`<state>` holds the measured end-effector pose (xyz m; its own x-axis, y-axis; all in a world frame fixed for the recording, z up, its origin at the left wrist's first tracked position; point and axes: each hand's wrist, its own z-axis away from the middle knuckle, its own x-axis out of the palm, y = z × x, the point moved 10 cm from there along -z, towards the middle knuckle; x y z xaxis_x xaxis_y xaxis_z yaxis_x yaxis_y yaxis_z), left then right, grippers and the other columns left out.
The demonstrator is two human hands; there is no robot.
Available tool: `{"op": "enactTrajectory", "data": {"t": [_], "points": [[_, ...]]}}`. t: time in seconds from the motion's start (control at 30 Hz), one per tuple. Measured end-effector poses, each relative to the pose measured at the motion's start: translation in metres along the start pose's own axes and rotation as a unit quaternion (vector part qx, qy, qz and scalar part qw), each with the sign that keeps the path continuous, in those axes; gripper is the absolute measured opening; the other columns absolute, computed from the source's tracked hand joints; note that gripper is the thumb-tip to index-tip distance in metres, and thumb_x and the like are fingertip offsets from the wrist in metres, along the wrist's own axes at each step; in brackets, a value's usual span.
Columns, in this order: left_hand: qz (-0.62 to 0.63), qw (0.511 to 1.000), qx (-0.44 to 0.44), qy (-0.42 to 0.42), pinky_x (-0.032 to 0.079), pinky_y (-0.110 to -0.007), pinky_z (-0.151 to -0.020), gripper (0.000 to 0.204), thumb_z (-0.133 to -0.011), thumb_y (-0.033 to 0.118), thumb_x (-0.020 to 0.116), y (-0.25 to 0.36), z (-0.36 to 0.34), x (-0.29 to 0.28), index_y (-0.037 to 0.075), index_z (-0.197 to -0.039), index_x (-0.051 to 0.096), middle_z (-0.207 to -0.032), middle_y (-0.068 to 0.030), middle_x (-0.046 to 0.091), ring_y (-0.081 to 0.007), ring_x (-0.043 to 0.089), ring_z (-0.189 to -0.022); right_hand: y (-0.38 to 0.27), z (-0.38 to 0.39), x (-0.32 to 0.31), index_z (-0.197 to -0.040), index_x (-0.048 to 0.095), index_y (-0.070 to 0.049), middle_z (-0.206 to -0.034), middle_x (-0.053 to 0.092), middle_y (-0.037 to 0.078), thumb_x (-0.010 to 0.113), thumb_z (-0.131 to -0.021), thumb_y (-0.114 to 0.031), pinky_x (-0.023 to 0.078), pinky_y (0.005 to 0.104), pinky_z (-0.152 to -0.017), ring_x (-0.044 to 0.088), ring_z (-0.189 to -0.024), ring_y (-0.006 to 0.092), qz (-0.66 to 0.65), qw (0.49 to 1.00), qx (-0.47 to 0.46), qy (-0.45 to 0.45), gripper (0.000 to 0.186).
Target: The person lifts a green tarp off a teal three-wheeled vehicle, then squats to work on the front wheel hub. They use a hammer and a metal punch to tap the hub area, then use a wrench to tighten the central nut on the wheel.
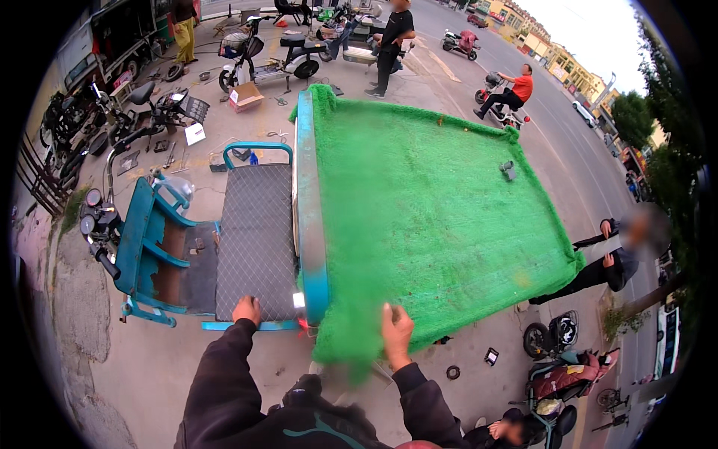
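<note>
Left hand (247, 309) half-curled at near edge of quilted seat (258, 224); grip impossible to confirm. Right hand (398, 331) bent at near edge of green mat (449, 224); hold unclear. Mat spread beside blue panel (313, 217), surface beneath hidden, near-left strip blurred.

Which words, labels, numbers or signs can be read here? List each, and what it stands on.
No text reads clearly enough to quote.
Dark top: teal curved emblem, no legible words.
Cardboard box: any print too small.
Round gauges: dial marks too small.
Roadside buildings: any signs too small.
</note>
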<state>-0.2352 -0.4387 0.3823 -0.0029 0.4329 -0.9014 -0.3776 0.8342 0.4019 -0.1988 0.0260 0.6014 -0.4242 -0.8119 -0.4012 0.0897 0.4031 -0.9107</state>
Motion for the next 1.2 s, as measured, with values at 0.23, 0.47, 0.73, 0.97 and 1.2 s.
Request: {"op": "enactTrajectory", "data": {"t": [0.23, 0.47, 0.73, 0.97, 1.2], "points": [[0.483, 0.874, 0.053, -0.023, 0.048, -0.041, -0.085, 0.054, -0.104, 0.05, 0.039, 0.122, 0.012, -0.095, 0.001, -0.11, 0.063, -0.101, -0.0119, 0.067, -0.0243, 0.064, -0.091, 0.028, 0.106, -0.096, -0.08, 0.06, 0.005, -0.062, 0.056, 0.014, 0.059, -0.097, -0.03, 0.042, 0.0365, -0.057, 0.049, -0.057, 0.0197, 0.097, 0.994, 0.036, -0.026, 0.039], [0.646, 0.751, 0.041, -0.13, 0.028, -0.046, -0.113, 0.09, -0.096, 0.073, 0.026, 0.237, 0.065, -0.105, -0.001, -0.145, 0.037, -0.148, -0.0176, 0.044, -0.0309, 0.041, -0.136, 0.374, 0.445, -0.241, -0.107, 0.073, -0.006, -0.112, 0.069, 0.021, 0.06, -0.088, -0.05, 0.048, 0.043, -0.1, 0.063, -0.112, 0.0368, 0.281, 0.831, 0.476, -0.055, 0.049], [0.495, 0.861, -0.115, 0.039, 0.036, -0.049, -0.111, 0.105, -0.094, 0.075, 0.017, 0.276, 0.106, -0.138, -0.018, -0.136, 0.044, -0.138, -0.028, 0.052, -0.0427, 0.052, -0.125, 0.338, 0.827, -0.351, -0.1, 0.073, -0.001, -0.105, 0.07, 0.023, 0.061, -0.088, -0.044, 0.053, 0.0455, -0.092, 0.065, -0.105, 0.0384, 0.188, 0.666, 0.702, 0.166, 0.047], [0.313, 0.927, -0.12, 0.169, 0.036, -0.05, -0.109, 0.1, -0.097, 0.068, 0.011, 0.243, 0.014, -0.122, -0.017, -0.125, 0.056, -0.13, -0.0343, 0.055, -0.0479, 0.051, -0.124, 0.368, 1.031, -0.255, -0.068, 0.06, -0.005, -0.051, 0.055, 0.006, 0.069, -0.085, -0.029, 0.044, 0.038, -0.043, 0.054, -0.041, 0.0221, -0.006, 0.613, 0.707, 0.353, 0.031], [0.253, 0.937, -0.013, 0.24, 0.039, -0.056, -0.102, 0.098, -0.099, 0.065, 0.014, 0.289, 0.031, -0.137, -0.016, -0.097, 0.068, -0.109, -0.0402, 0.061, -0.0539, 0.055, -0.111, 0.407, 0.888, -0.219, -0.078, 0.065, -0.001, -0.062, 0.061, 0.012, 0.069, -0.083, -0.025, 0.048, 0.0414, -0.054, 0.06, -0.056, 0.0254, -0.085, 0.68, 0.685, 0.247, 0.024]]}}
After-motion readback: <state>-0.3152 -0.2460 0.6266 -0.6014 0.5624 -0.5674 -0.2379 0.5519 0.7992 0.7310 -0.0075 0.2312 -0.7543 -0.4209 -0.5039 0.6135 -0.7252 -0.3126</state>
